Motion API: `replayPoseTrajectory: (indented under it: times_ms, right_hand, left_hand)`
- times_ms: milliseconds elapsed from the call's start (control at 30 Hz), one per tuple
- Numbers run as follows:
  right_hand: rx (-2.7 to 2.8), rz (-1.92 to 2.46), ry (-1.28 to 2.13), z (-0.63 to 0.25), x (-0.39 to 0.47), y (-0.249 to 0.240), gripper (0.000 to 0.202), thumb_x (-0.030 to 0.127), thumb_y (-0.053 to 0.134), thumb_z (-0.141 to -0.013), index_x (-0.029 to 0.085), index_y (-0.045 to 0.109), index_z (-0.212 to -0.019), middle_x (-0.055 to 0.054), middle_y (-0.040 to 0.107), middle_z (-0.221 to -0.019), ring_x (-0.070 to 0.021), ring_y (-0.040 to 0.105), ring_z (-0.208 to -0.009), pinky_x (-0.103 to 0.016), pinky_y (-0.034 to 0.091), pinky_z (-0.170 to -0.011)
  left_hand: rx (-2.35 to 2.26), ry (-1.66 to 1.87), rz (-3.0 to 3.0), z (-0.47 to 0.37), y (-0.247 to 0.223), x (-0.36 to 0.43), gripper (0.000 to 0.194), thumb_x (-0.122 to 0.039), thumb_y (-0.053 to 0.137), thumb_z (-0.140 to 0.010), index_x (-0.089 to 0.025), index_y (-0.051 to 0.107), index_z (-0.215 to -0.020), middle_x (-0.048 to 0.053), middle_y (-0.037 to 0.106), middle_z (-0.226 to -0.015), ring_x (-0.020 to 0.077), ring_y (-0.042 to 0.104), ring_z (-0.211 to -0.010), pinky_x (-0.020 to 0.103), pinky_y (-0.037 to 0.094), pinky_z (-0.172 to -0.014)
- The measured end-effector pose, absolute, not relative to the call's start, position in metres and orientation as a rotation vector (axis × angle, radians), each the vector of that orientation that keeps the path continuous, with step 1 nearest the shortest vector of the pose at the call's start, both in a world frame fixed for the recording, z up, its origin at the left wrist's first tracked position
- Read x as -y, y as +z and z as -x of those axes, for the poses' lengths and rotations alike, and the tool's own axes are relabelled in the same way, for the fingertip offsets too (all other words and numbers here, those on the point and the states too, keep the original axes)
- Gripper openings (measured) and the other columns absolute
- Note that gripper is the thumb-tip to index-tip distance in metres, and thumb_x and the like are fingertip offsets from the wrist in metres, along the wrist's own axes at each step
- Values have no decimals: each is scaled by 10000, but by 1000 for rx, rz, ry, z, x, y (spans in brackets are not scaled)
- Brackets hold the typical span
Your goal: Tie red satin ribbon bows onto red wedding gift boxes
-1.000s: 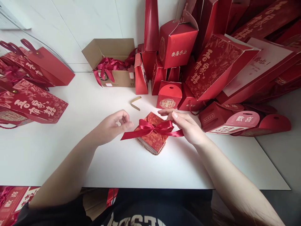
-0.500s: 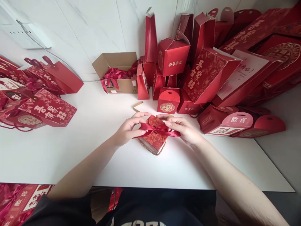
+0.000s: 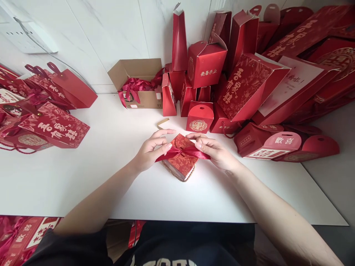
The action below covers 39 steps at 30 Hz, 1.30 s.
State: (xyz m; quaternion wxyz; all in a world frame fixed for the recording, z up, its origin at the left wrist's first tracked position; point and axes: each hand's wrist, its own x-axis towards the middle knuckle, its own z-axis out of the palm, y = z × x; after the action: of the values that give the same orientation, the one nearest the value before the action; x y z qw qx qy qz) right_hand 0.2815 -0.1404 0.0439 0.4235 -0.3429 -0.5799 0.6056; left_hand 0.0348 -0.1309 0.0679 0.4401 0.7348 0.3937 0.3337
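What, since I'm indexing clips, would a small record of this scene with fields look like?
Left hand: thumb at the red ribbon's left side; pinch unclear
Right hand: thumb and forefinger pinching the ribbon
Centre: small patterned box, ribbon across its top
Box trim: twisted cord at lower edge
Surface: white table
Nearby: bent tan strip beyond left hand
Back: open carton, ribbons inside
Right side: piled red boxes
Left side: red bags

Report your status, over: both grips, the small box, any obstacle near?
Left grip and right grip pinching red ribbon. Patterned box lying beneath it on white table. Gold strip beyond left grip, apart from box.
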Motion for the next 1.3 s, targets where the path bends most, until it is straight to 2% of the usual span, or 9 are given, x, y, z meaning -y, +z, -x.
replayPoseTrajectory:
  times_ms: [133,333,500,700,800,900,1000,1133,1300]
  right_hand:
    - [1501,847,1502,-283,141,43,393,411,590,-917,176,488,-619,-68,523,-1196,-237,428,-1280,-373,356,-1006]
    - [1512,822,1452,-284,140,38,375,404,603,-910,183,484,-632,-55,499,-1112,-225,446,-1228,-390,323,-1041]
    - [1553,845,1415,-286,140,41,378,390,602,-915,186,484,-619,-56,498,-1059,-218,420,-1247,-384,305,-1066]
    - [1570,867,1427,-289,139,43,391,392,595,-922,181,491,-609,-50,495,-1065,-207,431,-1239,-352,343,-1028]
    - [1598,882,1425,-291,138,43,399,399,592,-922,181,498,-602,-49,511,-1073,-212,430,-1256,-360,332,-1039]
    - [1628,895,1432,-292,137,46,414,417,583,-924,183,520,-588,-54,543,-1087,-225,433,-1276,-372,330,-1049]
    - [1565,890,1460,-290,137,51,413,436,559,-933,186,579,-605,-55,556,-1213,-234,451,-1285,-389,337,-1056]
    - [1486,880,1456,-284,138,57,465,487,499,-951,183,586,-609,-54,552,-1319,-245,451,-1306,-410,326,-1074]
    - [1478,922,1426,-277,136,63,543,576,438,-944,177,548,-593,-65,583,-1285,-260,478,-1276,-413,347,-1061]
  left_hand:
    - [-926,923,-1821,-34,60,132,339,-319,519,-944,-179,545,-636,73,516,-1382,236,434,-1348,395,318,-1172]
    - [-938,987,-1760,-36,56,134,353,-318,538,-934,-182,527,-609,75,549,-1315,235,404,-1380,400,341,-1166]
    - [-952,970,-1747,-36,60,135,329,-300,550,-923,-189,539,-613,44,531,-1403,247,310,-1454,441,286,-1197]
    - [-1017,923,-1812,-32,63,135,347,-320,555,-921,-190,527,-600,25,537,-1424,259,302,-1458,453,243,-1213]
    - [-1033,890,-1846,-29,64,132,337,-332,554,-919,-192,551,-612,28,535,-1433,266,318,-1450,453,229,-1215]
    - [-1043,865,-1856,-29,65,129,332,-334,582,-901,-195,571,-600,32,601,-1357,270,345,-1434,447,248,-1202]
    - [-1038,880,-1746,-36,68,129,351,-382,587,-897,-200,624,-599,45,661,-1260,274,464,-1348,437,340,-1145]
    - [-1167,889,-1621,-54,75,132,378,-479,616,-863,-199,693,-621,56,632,-1298,265,620,-1145,414,465,-1009]
    - [-1305,809,-1820,-67,79,131,315,-465,747,-741,-201,682,-582,56,670,-1196,260,623,-1124,391,465,-992]
